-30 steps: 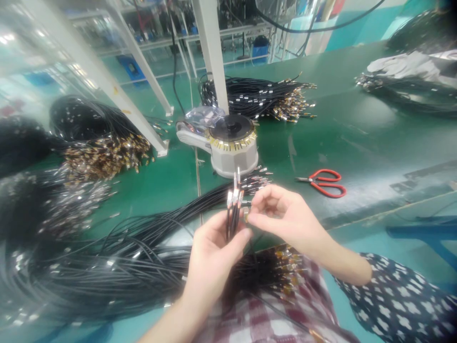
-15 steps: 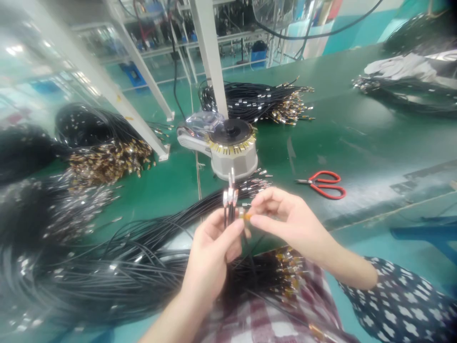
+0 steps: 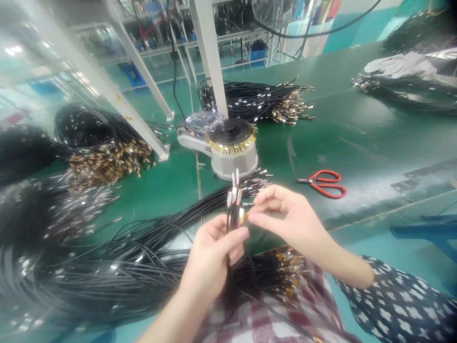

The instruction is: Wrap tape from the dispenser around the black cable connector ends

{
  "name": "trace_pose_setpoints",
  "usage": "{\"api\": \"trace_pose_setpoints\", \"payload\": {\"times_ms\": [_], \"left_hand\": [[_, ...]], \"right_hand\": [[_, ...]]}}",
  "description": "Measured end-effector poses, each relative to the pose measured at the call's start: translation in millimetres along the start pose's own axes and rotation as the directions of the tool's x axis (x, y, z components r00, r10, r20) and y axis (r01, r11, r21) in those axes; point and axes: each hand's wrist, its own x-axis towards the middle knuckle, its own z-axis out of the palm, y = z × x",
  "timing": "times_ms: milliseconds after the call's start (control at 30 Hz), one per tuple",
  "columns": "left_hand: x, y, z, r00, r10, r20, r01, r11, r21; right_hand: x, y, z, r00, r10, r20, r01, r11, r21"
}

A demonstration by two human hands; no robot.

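Observation:
My left hand (image 3: 210,262) is closed round a small bunch of thin black cables (image 3: 233,202), holding their metal-tipped ends upright in front of me. My right hand (image 3: 285,216) pinches a small gold piece (image 3: 243,216) between thumb and forefinger, right beside the cable ends. More black cables (image 3: 117,267) trail from my lap across the green table. Behind the hands stands a round grey tape dispenser (image 3: 232,147) with short strips around its rim.
Red-handled scissors (image 3: 323,183) lie to the right on the green table (image 3: 357,138). Bundles of black cables with gold ends (image 3: 107,159) lie at the left, and another bundle (image 3: 264,100) at the back. White frame posts (image 3: 210,57) rise behind the dispenser.
Both hands stay close together at the cable ends; the bunch has shifted slightly up and right, and my right fingers have moved in closer to the tips.

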Motion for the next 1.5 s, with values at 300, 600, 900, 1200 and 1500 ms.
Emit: {"api": "trace_pose_setpoints", "payload": {"times_ms": [300,600,900,1200,1500], "left_hand": [[2,-4,-3,0.994,-0.032,0.107,0.032,0.999,0.006],[7,-4,-4,0.993,-0.042,0.112,0.042,0.999,0.006],[1,-8,1,0.999,0.044,-0.019,-0.043,0.998,0.037],[0,-7,-1,0.997,0.050,0.058,-0.055,0.996,0.075],[0,-5,-1,0.994,0.029,0.109,-0.038,0.995,0.087]], "right_hand": [[3,5,6,0.993,0.068,0.093,-0.090,0.963,0.254],[1,13,15,0.999,-0.024,-0.023,0.029,0.955,0.294],[-5,16,20,0.996,-0.021,-0.091,0.048,0.952,0.302],[-1,13,13,0.987,0.042,0.158,-0.121,0.838,0.532],[5,13,10,0.963,0.022,0.270,-0.169,0.829,0.534]]}}
